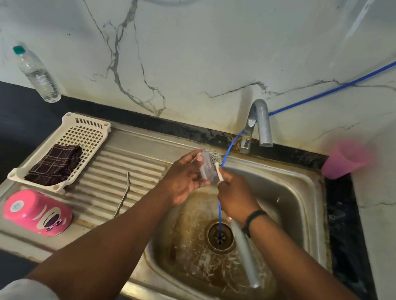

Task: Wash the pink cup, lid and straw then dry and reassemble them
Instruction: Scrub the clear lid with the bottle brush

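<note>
While your left hand (185, 176) grips the clear lid (206, 168) and your right hand (234, 197) pinches the brush (218, 164), expect light, stiff, wet-slick plastic; hold its edges.

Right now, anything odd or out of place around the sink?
Yes. A thin blue hose runs from the wall past the tap straight down into the sink drain. The basin carries brown staining. The pink cup lies upside down on the drainboard.
</note>
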